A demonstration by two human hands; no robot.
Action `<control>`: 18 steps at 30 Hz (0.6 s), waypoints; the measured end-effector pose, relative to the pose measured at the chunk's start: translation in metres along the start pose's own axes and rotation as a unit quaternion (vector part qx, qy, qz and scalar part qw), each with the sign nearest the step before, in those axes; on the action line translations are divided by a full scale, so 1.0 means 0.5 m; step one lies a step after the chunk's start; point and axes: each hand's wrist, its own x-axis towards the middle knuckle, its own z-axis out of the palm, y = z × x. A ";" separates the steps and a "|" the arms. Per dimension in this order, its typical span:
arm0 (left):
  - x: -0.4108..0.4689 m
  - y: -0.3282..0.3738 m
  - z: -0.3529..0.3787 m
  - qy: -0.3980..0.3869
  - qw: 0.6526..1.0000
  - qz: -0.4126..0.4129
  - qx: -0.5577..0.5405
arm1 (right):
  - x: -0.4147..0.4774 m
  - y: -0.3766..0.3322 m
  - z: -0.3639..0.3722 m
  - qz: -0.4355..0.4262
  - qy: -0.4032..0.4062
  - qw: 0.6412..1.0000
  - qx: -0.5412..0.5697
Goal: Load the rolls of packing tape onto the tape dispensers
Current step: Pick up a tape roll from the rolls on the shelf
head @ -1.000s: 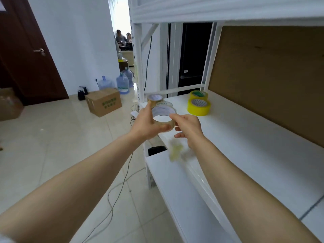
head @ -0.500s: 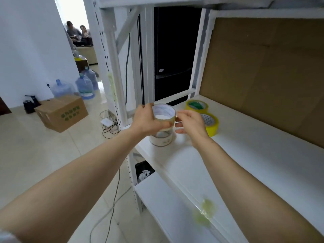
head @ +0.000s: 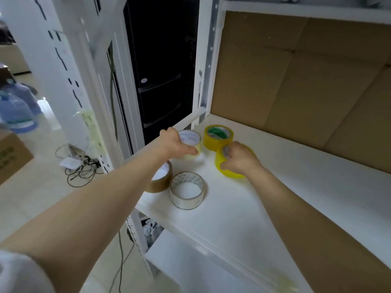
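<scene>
Several tape rolls stand on the white shelf [head: 275,187]. My left hand [head: 175,144] grips a pale clear roll [head: 191,142] resting on the shelf near its far left corner. My right hand [head: 239,159] curls over a yellow roll [head: 229,173], fingers at its core. A second yellow roll [head: 218,137] with a green core sits just behind. Nearer me stand a clear roll [head: 187,190] and a brown roll [head: 160,180], the latter partly hidden by my left forearm. No tape dispenser shows.
Brown cardboard [head: 296,81] backs the shelf. A white upright post [head: 69,70] stands at the left, with a lower shelf [head: 201,269] below. On the floor lie cables [head: 80,168], water bottles [head: 17,108] and a cardboard box [head: 10,157].
My left hand carried the pale roll from mid-air to the shelf's back left. My right hand left that roll and took hold of the yellow one. The view swung right and down.
</scene>
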 end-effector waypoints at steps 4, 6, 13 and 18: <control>0.041 0.010 0.018 -0.026 0.999 0.007 0.046 | 0.011 0.008 0.014 0.004 -0.051 0.989 -0.138; 0.055 0.013 0.025 -0.042 0.998 0.013 0.054 | 0.016 0.012 0.022 0.012 -0.058 0.985 -0.165; 0.088 0.008 0.051 -0.102 0.983 0.045 0.143 | 0.026 0.022 0.029 0.042 -0.041 0.988 -0.140; 0.091 0.022 0.032 -0.152 0.967 0.075 0.189 | -0.002 0.036 0.013 0.056 0.018 0.997 0.058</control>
